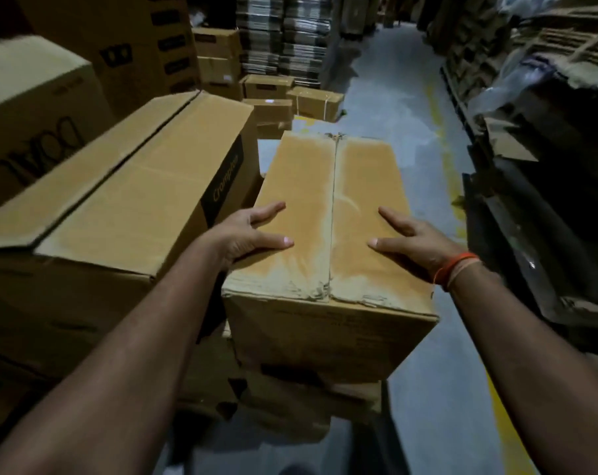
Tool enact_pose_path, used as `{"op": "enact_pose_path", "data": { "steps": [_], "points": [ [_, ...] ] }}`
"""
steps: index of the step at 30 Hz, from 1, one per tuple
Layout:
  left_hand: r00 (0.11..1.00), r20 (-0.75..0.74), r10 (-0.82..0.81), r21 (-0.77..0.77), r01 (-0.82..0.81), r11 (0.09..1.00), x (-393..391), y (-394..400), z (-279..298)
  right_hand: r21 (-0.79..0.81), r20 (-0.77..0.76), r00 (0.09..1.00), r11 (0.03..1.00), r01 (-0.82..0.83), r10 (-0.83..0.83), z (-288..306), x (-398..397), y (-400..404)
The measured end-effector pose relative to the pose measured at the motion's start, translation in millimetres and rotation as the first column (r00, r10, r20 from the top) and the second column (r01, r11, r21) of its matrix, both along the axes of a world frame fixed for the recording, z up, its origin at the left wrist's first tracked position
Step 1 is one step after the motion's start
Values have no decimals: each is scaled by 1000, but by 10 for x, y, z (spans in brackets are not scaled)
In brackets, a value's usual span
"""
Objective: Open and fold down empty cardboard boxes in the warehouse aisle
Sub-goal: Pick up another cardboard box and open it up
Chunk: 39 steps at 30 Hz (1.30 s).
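Your target box point(328, 214) sits at the centre of the aisle, stacked on other cartons, with the large Crompton box point(119, 186) touching its left side. Its two top flaps are closed and meet along the centre seam point(333, 214); worn tape residue shows along that seam.

Your left hand point(253, 234) rests on the left flap, fingers straight and spread, thumb pointing toward the seam. Your right hand point(417, 240) mirrors it on the right flap, fingers likewise extended. Neither hand grips anything.

Status: opening appears not yet begun on this box. Remaining, as judged: part the flaps at the seam, then collapse the box flat. More closed cartons point(290, 97) beyond the box suggest further work.
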<state>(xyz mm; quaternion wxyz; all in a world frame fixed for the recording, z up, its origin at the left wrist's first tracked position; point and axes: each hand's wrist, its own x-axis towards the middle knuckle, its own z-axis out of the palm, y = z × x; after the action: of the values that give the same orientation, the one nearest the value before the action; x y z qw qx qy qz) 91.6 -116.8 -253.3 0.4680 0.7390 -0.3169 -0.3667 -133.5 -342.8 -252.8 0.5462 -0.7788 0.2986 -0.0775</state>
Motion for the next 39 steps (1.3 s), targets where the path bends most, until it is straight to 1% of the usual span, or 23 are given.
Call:
{"op": "enact_pose_path", "data": {
  "steps": [3,5,8,12,14,18,20,23,26,30,35,39],
  "points": [
    [998,-49,-28,-25,27,999,-319,288,259,-68,-34,999,998,4,-7,202,-363,321],
    [998,-17,-62,-38,61,997,-629,614,462,-87,-24,1000,996,14,-16,398,-713,686],
    [994,23,-106,-26,107,994,-1099,1137,673,-81,16,999,996,40,-39,586,-1259,1254],
    [993,-14,-114,-35,114,993,-1846,2066,893,-83,55,997,994,65,-60,743,-2091,2267],
    [991,-7,-131,-19,131,991,-2160,2518,1004,-67,69,995,995,71,-66,792,-2435,2728],
    [986,-7,-165,35,165,986,-2634,3344,1130,-27,62,997,999,43,-42,849,-2956,3542],
    [989,-22,-143,52,144,988,-2819,3729,1124,-23,39,999,1000,17,-16,838,-3115,3875],
    [995,-60,-84,69,88,994,-2989,4238,1102,11,22,999,1000,-29,29,771,-3189,4263],
    [997,-68,-41,117,49,992,-3031,4674,1061,95,37,997,993,-74,71,676,-3132,4604],
    [998,-69,-11,194,25,981,-3054,5174,980,121,-4,987,980,-159,161,554,-2978,4912],
    [979,-125,160,177,-136,975,-3128,5684,880,152,-37,959,950,-273,282,541,-2648,5136],
    [950,-116,290,155,-271,950,-3204,6126,778,172,-66,907,900,-399,415,487,-2284,5327]
  ]
}}
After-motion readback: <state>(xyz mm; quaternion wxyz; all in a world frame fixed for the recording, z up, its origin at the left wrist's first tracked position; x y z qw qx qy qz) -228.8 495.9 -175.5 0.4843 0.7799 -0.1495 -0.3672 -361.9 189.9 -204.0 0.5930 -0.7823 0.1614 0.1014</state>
